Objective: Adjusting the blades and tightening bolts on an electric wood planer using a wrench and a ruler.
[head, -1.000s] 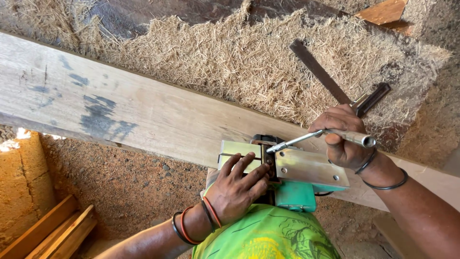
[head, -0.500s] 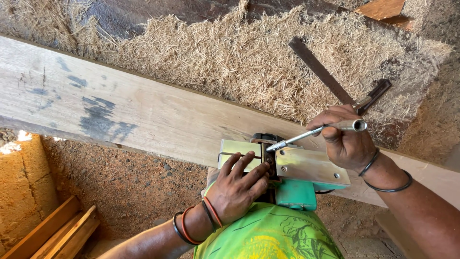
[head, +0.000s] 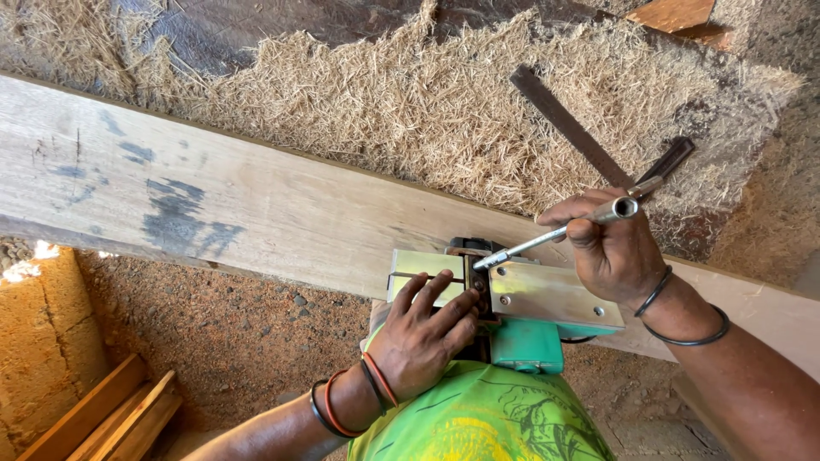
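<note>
Two hands work: left hand (head: 423,333) steadies planer (head: 512,299), right hand (head: 611,248) turns wrench (head: 555,235)

The long plank (head: 256,205) lies bare to the left, open for passing. On the right, the upturned planer (head: 512,299) and both hands crowd it. Beyond, a metal square (head: 581,137) lies on the shavings (head: 410,111).

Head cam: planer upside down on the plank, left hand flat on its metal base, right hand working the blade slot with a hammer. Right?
Not a hammer. The head view shows the right hand holding a slim metal socket wrench, its tip in the slot of the planer. The rest holds: left hand flat on the base, planer upside down on the plank.
</note>
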